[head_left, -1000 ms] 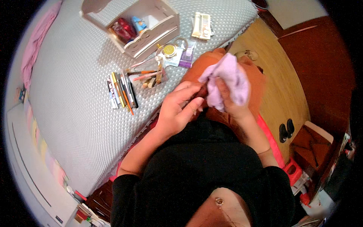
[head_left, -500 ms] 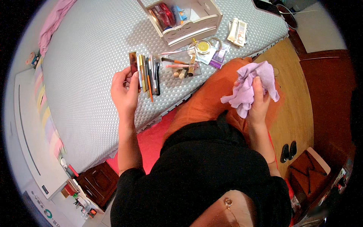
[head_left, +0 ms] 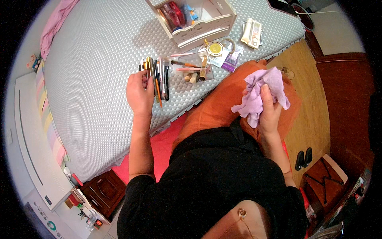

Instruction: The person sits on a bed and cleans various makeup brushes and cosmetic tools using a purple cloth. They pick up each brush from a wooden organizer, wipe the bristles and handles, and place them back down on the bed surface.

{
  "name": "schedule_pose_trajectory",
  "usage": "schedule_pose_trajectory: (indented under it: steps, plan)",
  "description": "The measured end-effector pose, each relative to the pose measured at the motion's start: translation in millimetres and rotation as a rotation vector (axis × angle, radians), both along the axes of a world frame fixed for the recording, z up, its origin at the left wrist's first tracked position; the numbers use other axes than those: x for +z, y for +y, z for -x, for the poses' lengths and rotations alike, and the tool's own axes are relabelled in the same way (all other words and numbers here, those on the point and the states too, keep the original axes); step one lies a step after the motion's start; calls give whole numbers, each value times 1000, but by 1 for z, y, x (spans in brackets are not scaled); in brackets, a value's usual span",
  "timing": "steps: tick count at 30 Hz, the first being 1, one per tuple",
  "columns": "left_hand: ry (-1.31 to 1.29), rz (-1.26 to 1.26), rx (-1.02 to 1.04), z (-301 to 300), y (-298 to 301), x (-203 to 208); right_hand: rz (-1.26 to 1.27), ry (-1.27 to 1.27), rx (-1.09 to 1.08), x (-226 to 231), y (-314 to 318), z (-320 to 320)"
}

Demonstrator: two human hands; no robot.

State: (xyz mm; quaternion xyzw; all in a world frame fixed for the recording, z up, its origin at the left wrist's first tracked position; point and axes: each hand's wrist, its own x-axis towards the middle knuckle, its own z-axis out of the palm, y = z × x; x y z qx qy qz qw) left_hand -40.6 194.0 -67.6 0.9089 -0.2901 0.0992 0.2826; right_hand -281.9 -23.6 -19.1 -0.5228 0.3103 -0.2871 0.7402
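Note:
On the quilted bed cover, my left hand [head_left: 139,95] reaches in at the left side of a row of slim makeup pencils and brushes [head_left: 162,81]. Its fingers are curled together; what they pinch, if anything, is hidden behind the hand. A crumpled lilac cloth [head_left: 258,93] is bunched in my right hand [head_left: 269,113], held above my right leg. Just right of the row stands a clear plastic box [head_left: 207,74] with brushes and small tubes in and across it. Beside that lie a round gold-coloured compact [head_left: 215,49] and a purple packet [head_left: 230,65].
A white organizer box [head_left: 203,34] holding red and blue items stands at the far side. White tubes [head_left: 251,32] lie to its right, with a phone [head_left: 282,6] farther back. The bed's edge runs beside my orange-clad leg [head_left: 215,99]. Black slippers [head_left: 303,158] are on the floor.
My left hand has moved right against the row; the flat dark-brown piece it held upright is no longer plainly visible. My right hand, still gripping the cloth, has shifted slightly.

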Motion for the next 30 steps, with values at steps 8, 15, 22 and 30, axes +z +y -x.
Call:
schedule_pose_trajectory:
  steps: [8,15,22,30]
  plan:
    - [2,313,-160,21,-40,48,-51,-19,-11,-6,0,2]
    - [110,256,-307,25,-60,65,-51,-16,-6,-7,0,5]
    - [213,161,-223,29,-67,69,-70,-27,14,-7,3,3]
    - [171,163,-218,26,-70,71,-60,2,15,-8,4,4]
